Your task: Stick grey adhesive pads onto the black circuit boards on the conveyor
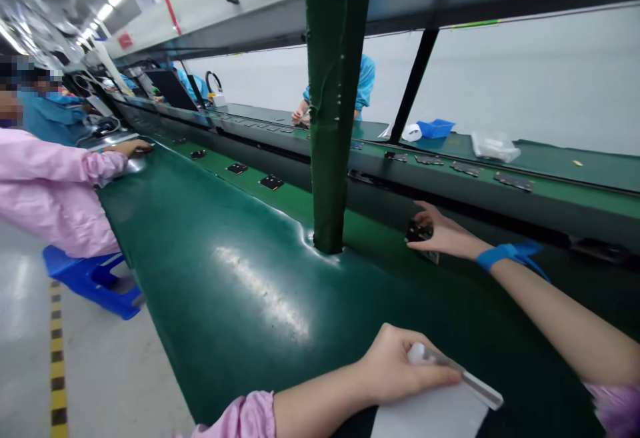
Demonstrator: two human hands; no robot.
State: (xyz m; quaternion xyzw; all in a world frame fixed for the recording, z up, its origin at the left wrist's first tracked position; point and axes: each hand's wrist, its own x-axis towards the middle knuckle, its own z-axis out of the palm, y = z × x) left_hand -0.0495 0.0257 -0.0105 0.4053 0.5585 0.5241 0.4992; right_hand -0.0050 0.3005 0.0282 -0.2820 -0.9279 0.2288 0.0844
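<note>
My left hand is closed on a light-grey plastic strip at the front of the green table. Below the fingers a white sheet runs out of the bottom of the view; whether it is joined to the strip I cannot tell. Farther off on the right, my right hand, with a blue band at the wrist, reaches over the sunken green conveyor belt. Its thumb and fingers curve around a small black circuit board. Just beneath, the edge of another flat piece shows partly.
A green-wrapped post rises from the table left of my right hand. Black boards lie along the belt; more boards line the far ledge. A blue bin stands behind. A co-worker's pink sleeve is at left.
</note>
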